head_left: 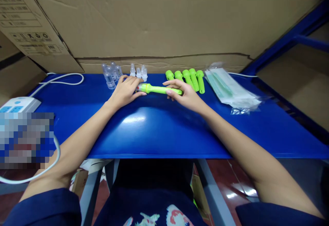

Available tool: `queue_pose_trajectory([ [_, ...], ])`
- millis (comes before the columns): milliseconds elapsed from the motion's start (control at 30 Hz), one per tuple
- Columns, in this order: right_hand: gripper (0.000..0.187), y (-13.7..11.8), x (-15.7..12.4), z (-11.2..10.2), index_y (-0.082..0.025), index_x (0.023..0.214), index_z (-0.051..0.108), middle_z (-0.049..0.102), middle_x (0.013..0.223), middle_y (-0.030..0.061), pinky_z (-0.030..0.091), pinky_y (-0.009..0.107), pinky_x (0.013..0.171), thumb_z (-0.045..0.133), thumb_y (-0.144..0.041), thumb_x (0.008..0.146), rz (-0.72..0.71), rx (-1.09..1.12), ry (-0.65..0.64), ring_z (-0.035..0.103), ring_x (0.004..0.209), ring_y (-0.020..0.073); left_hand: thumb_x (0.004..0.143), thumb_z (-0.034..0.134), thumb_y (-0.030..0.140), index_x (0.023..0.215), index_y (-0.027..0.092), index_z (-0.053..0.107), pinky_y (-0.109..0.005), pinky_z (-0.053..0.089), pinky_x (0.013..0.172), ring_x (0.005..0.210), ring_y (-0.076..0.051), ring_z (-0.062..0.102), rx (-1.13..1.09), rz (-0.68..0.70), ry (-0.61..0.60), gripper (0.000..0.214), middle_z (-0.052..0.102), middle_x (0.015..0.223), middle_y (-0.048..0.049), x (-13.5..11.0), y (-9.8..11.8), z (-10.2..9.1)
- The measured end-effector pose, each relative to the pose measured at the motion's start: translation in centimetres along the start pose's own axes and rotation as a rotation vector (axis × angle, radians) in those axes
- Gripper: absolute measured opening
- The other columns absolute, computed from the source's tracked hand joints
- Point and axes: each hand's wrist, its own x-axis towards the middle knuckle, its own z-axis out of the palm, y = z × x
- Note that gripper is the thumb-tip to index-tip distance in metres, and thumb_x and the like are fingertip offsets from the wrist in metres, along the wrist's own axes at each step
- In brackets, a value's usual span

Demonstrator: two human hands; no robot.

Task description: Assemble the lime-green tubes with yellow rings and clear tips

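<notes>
A bright green tube-shaped part (156,89) with a reddish end lies on the blue table (154,130), held between both hands. My left hand (125,90) is closed on its reddish left end with fingertips pinching it. My right hand (183,95) grips the right end, fingers curled over it. Just behind lie several more green tubes (189,78) in a row. Behind my left hand stand several clear plastic caps (111,73) and three small clear pieces (138,71).
A stack of clear bags with pale green sheets (230,88) lies at the right. A white device (17,105) with a white cable (64,79) sits at the left edge. Cardboard boxes (164,20) wall off the back. A blue frame bar (290,37) rises at the right.
</notes>
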Motion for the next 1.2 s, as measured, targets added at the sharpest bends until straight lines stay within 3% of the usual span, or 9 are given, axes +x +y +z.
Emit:
queue_pose_trajectory([
  [233, 0.046, 0.7, 0.6, -1.0, -0.022, 0.115, 0.067, 0.074, 0.110, 0.0087, 0.060, 0.039, 0.086, 0.068, -0.058, 0.087, -0.054, 0.037, 0.043, 0.072, 0.090, 0.0216, 0.101, 0.039, 0.051, 0.117, 0.012, 0.062, -0.032, 0.045, 0.073, 0.090, -0.025, 0.068, -0.097, -0.016, -0.127, 0.048, 0.072, 0.106, -0.0138, 0.3, 0.7, -0.7],
  [467, 0.048, -0.7, 0.3, -1.3, -0.026, 0.125, 0.065, 0.071, 0.125, 0.0081, 0.050, 0.053, 0.105, 0.068, -0.057, 0.087, -0.166, -0.139, 0.052, 0.066, 0.118, 0.0305, 0.101, 0.023, 0.056, 0.063, 0.017, 0.054, -0.027, 0.038, 0.059, 0.055, -0.013, 0.053, -0.521, -0.231, -0.232, 0.062, 0.060, 0.057, -0.0024, 0.1, 0.9, -1.4],
  [567, 0.052, -0.4, 0.3, -1.6, -0.023, 0.122, 0.064, 0.072, 0.114, 0.0112, 0.054, 0.056, 0.095, 0.062, -0.064, 0.089, -0.041, -0.251, 0.113, 0.071, 0.102, 0.0313, 0.100, 0.028, 0.055, 0.063, 0.018, 0.053, -0.028, 0.037, 0.059, 0.055, -0.014, 0.053, -0.499, -0.218, -0.191, 0.058, 0.060, 0.057, -0.0020, 0.1, 1.1, -1.5],
  [633, 0.051, 0.4, 0.4, -1.7, -0.022, 0.107, 0.066, 0.073, 0.091, 0.0094, 0.059, 0.051, 0.077, 0.055, -0.069, 0.090, 0.078, -0.219, 0.090, 0.071, 0.081, 0.0282, 0.099, 0.029, 0.055, 0.063, 0.018, 0.052, -0.028, 0.036, 0.058, 0.055, -0.014, 0.053, -0.462, -0.201, -0.184, 0.056, 0.061, 0.058, -0.0022, 0.2, 1.1, -1.3],
  [700, 0.054, 1.2, 0.6, -1.7, -0.023, 0.101, 0.064, 0.070, 0.089, 0.0078, 0.059, 0.044, 0.068, 0.062, -0.075, 0.083, 0.082, -0.144, 0.079, 0.070, 0.078, 0.0257, 0.099, 0.029, 0.055, 0.063, 0.019, 0.052, -0.029, 0.036, 0.058, 0.055, -0.014, 0.053, -0.444, -0.202, -0.174, 0.056, 0.062, 0.058, -0.0023, 0.2, 0.9, -1.2],
  [800, 0.066, 1.9, 0.8, -1.6, -0.025, 0.112, 0.058, 0.067, 0.105, 0.0085, 0.060, 0.036, 0.065, 0.071, -0.077, 0.073, 0.034, -0.052, 0.179, 0.069, 0.086, 0.0229, 0.099, 0.027, 0.054, 0.064, 0.019, 0.052, -0.028, 0.036, 0.058, 0.055, -0.014, 0.052, -0.460, -0.236, -0.141, 0.056, 0.061, 0.057, -0.0019, 0.1, 0.6, -1.0],
  [900, 0.057, 2.1, 0.9, -1.4, -0.025, 0.104, 0.059, 0.066, 0.090, 0.0063, 0.059, 0.034, 0.058, 0.063, -0.076, 0.081, 0.117, 0.032, 0.194, 0.069, 0.075, 0.0205, 0.098, 0.029, 0.055, 0.063, 0.018, 0.052, -0.027, 0.036, 0.058, 0.054, -0.014, 0.052, -0.474, -0.250, -0.145, 0.056, 0.060, 0.056, -0.0018, 0.1, 0.4, -0.9],
  [1033, 0.058, 2.4, 1.1, -1.1, -0.024, 0.102, 0.060, 0.069, 0.103, 0.0082, 0.064, 0.037, 0.072, 0.078, -0.070, 0.071, 0.053, 0.109, 0.236, 0.071, 0.092, 0.0222, 0.099, 0.029, 0.056, 0.065, 0.018, 0.052, -0.027, 0.037, 0.058, 0.056, -0.014, 0.053, -0.512, -0.246, -0.149, 0.056, 0.060, 0.057, -0.0015, 0.0, 0.5, -0.7],
  [1200, 0.055, 2.1, 1.1, -0.8, -0.021, 0.095, 0.064, 0.069, 0.076, 0.0055, 0.060, 0.033, 0.053, 0.069, -0.073, 0.078, 0.134, 0.181, 0.134, 0.068, 0.060, 0.0172, 0.099, 0.030, 0.056, 0.067, 0.018, 0.052, -0.026, 0.037, 0.058, 0.058, -0.014, 0.054, -0.510, -0.239, -0.151, 0.054, 0.061, 0.060, -0.0021, 0.1, 0.7, -0.7],
])
